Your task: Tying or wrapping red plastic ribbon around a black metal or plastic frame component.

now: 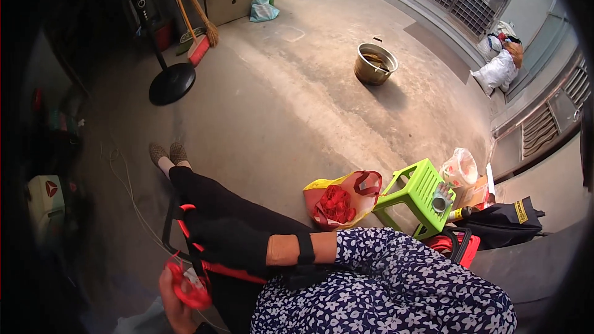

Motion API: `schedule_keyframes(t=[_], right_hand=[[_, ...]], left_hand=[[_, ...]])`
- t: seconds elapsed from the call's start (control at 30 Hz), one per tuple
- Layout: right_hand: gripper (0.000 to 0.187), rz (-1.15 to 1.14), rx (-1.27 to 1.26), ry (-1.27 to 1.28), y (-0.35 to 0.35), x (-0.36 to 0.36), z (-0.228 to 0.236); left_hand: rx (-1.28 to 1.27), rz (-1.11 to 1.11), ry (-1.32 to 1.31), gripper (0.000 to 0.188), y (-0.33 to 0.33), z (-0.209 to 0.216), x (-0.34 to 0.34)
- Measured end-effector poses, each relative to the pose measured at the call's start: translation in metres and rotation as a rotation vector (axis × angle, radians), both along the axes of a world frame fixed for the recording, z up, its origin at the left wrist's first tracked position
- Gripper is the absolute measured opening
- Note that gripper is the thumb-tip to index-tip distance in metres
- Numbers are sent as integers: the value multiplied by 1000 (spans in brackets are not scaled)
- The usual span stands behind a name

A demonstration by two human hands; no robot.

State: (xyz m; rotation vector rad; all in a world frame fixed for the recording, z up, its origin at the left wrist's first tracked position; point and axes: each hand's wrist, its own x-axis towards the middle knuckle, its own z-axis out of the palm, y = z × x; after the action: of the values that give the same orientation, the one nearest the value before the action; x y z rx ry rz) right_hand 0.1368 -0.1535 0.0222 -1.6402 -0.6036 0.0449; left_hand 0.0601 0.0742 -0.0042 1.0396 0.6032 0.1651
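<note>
My left hand (175,303) is at the lower left, its fingers closed around a glossy red item (193,292) with a pale patch. The item's kind is blurred; a thin red strand rises from it. My right forearm, with a black band, crosses my lap. My right hand (226,238) looks black, as if gloved, and lies over my dark trousers; its fingers do not show clearly. Beside both hands stands a black frame (167,229) with red edging, partly hidden. A yellow and red bag (314,193) to the right holds a heap of red pieces (336,205).
A lime green stool (422,193) carries a small grey cup (439,204). Behind it are a clear plastic bag (459,167) and a black bag (504,222). A metal pot (374,73) stands farther out. Left are a round black base (172,84), brooms (203,21) and a loose cable (131,195).
</note>
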Motion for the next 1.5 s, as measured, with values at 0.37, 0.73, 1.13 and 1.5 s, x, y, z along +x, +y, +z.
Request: schedule_keyframes(t=[0.37,0.73,1.13,1.5], right_hand=[[80,334,-365,-692,22,-7,38],[16,593,-109,414,-34,-13,38],[14,532,31,820,-38,-38,57],[44,446,-146,319,-38,61,19]], left_hand=[[250,-819,-360,28,40,129,-97],[401,-218,-17,43,-9,63,-65],[594,-160,-3,29,-68,-21,-14],[400,-160,-74,39,-14,3,-17]])
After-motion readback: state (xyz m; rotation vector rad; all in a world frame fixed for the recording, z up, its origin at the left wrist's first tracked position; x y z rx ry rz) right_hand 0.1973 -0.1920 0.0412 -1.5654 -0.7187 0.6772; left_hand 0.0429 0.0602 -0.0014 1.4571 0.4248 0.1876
